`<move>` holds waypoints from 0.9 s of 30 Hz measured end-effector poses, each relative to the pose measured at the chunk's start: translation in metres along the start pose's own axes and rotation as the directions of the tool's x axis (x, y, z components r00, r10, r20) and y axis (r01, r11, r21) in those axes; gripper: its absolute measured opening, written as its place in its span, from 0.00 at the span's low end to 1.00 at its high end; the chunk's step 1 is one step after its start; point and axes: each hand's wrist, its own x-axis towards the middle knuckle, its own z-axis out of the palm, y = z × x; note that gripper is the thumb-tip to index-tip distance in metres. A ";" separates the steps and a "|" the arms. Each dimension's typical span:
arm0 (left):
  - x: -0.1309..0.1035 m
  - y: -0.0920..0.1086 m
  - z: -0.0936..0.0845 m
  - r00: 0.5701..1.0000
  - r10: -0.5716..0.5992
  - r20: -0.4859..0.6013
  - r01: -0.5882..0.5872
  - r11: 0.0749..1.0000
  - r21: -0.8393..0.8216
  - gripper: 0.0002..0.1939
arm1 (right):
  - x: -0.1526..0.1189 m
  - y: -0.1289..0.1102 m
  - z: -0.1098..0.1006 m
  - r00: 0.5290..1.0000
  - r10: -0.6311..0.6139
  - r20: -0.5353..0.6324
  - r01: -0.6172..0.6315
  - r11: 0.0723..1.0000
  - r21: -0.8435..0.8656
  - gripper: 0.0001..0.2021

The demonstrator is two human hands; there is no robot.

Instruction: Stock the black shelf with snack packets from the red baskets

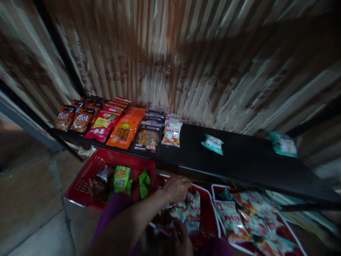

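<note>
My left hand (177, 188) reaches over the middle red basket (209, 209), its fingers bent down toward the white snack packets (193, 209); what its fingertips hold, if anything, is hidden. Lower down, my right hand (182, 238) is dark and blurred at the near side of the same packets, and its grip cannot be made out. On the black shelf (194, 156) above, similar white packets (172, 133) lie beside brown potato-chip bags (147, 137).
Orange bags (126, 128), pink bags (105, 122) and small dark-orange bags (82, 119) line the shelf's left. Two teal packets lie farther right (213, 144). A left red basket (106, 156) holds green packets; a right basket (213, 193) is heaped with snacks.
</note>
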 end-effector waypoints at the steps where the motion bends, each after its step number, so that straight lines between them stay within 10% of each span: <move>1: -0.011 0.002 0.009 0.995 -0.057 0.078 0.058 0.998 -0.007 0.16 | -0.006 -0.005 -0.005 0.998 0.049 0.029 -0.049 0.999 0.005 0.19; 6: -0.079 0.009 0.057 0.931 -0.223 0.290 0.236 0.972 -0.012 0.16 | -0.017 -0.026 -0.023 0.988 0.125 0.089 -0.121 0.992 -0.043 0.19; 13: -0.140 0.015 0.084 0.858 -0.406 0.313 0.434 0.901 -0.019 0.17 | -0.024 -0.028 -0.020 0.981 0.175 0.086 -0.170 0.983 -0.067 0.22; 20: -0.112 0.012 0.097 0.801 -0.550 0.237 0.572 0.820 -0.028 0.22 | -0.021 -0.020 -0.022 0.971 0.222 0.085 -0.224 0.974 0.015 0.22; 27: -0.071 -0.032 0.111 0.740 -0.625 0.248 0.636 0.771 0.046 0.35 | -0.010 -0.007 -0.018 0.959 0.262 0.108 -0.277 0.949 0.153 0.25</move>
